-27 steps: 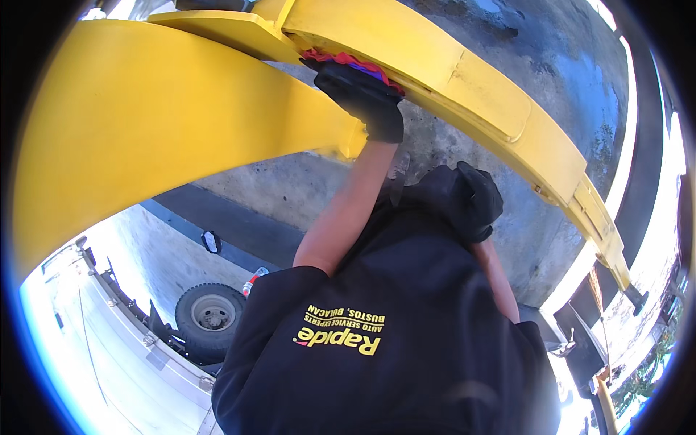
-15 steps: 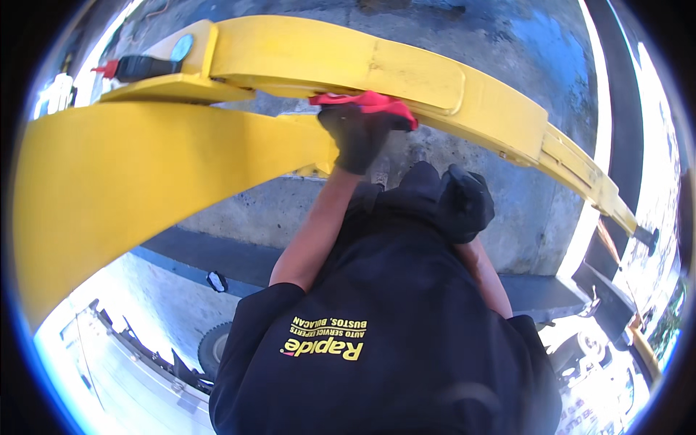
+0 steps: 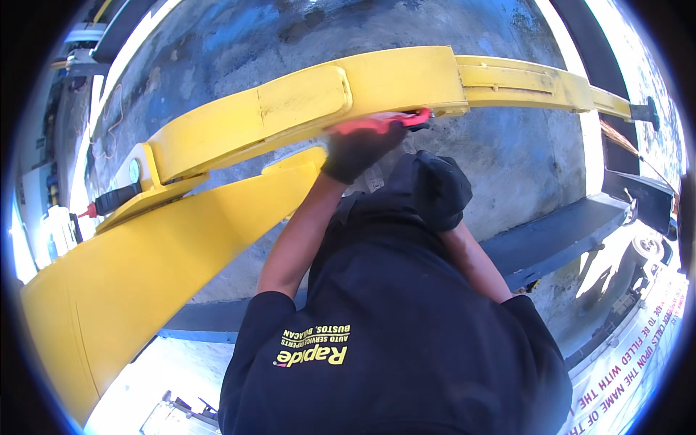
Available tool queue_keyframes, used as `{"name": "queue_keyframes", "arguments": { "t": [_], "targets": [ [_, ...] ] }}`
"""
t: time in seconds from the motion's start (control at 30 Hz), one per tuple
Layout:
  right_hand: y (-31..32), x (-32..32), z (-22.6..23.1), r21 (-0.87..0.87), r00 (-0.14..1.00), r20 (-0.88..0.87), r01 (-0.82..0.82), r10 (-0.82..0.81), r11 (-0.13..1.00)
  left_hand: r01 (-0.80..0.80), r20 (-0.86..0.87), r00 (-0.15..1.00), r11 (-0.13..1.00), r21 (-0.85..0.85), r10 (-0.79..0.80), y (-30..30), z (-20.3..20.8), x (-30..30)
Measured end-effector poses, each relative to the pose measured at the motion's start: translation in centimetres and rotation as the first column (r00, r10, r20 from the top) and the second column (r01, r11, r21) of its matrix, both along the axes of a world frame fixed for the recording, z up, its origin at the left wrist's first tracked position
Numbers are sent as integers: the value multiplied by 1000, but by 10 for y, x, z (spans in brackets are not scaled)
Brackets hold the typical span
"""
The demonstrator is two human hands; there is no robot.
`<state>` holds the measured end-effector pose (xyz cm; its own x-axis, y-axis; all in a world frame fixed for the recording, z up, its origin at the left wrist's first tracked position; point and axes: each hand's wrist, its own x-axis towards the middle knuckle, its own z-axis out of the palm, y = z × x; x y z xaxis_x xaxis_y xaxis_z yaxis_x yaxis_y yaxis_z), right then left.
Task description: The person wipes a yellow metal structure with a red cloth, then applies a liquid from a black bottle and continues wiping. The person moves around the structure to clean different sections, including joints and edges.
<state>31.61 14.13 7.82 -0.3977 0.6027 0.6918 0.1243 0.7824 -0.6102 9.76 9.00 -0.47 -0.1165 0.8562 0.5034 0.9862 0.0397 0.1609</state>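
Observation:
My left hand, in a black glove, is closed on a red cloth. It presses the cloth to the lower near edge of a long yellow steel arm, probably of a vehicle lift. The cloth is blurred. In front of my body is my right hand, also black-gloved and apart from the arm. Its fingers look curled in, and anything inside them is hidden.
A dark bottle with a red tip lies at the arm's left end, by the pivot. A wide yellow beam runs along my left. Behind me is a dark raised ledge. The arm's narrower sections reach right to a dark end pad.
My left hand and the red cloth have slid rightward along the yellow arm, toward its narrower section. The view has turned and shifted. My right hand stays near my body.

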Motion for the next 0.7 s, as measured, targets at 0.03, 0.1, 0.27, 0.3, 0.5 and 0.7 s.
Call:
{"name": "queue_keyframes", "arguments": {
  "t": [0.03, 0.1, 0.27, 0.3, 0.5, 0.7],
  "targets": [
    [0, -1, -2, -11, 1000, -10, -23, 23, 1000, -30, -108, 993, 985, 173, 49, -16, 14, -15],
    [-2, -1, -6, -48, 999, 1, -36, 36, 998, -73, -257, 937, 853, 517, 236, -44, 40, -43],
    [-6, -17, 0, -67, 989, -34, -147, 145, 987, 22, -176, 984, 941, 337, 40, 16, 103, 4],
    [-5, -18, 1, -76, 996, -56, -76, 72, 994, 55, -148, 989, 948, 312, -9, 40, 112, 26],
    [27, -15, 14, -94, 971, -142, 181, -193, 979, 256, 97, 956, 950, 178, -275, 73, 136, 46],
    [43, -49, 15, -83, 998, 61, 32, -27, 996, 187, 573, 811, 981, -59, -120, 22, 167, 11]
  ]
}}
